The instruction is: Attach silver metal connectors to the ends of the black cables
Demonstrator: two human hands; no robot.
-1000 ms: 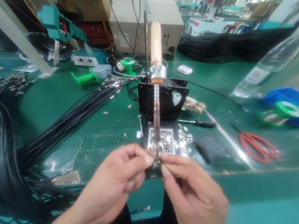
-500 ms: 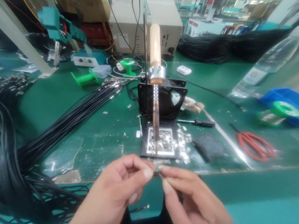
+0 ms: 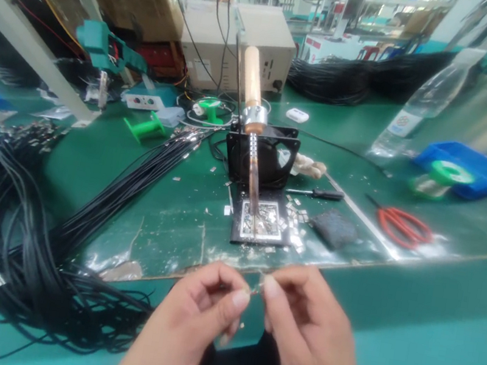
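Near the bench's front edge, my left hand pinches something tiny between thumb and forefinger. My right hand sits just beside it, thumb and fingers pressed together on a small part too blurred to name. The fingertips of both hands almost meet. Beyond them a soldering iron with a wooden handle slants down, its tip over a framed tray of small metal pieces. A black fan stands behind the tray. Small pale pieces lie scattered to the tray's right.
Black cables fill the left side. On the right are a dark pad, a screwdriver, red-handled pliers, a blue bin, a solder spool and a clear bottle. A beige machine stands behind.
My hands have drawn slightly apart at the fingertips and sit a little lower relative to the bench edge. The view has shifted a little.
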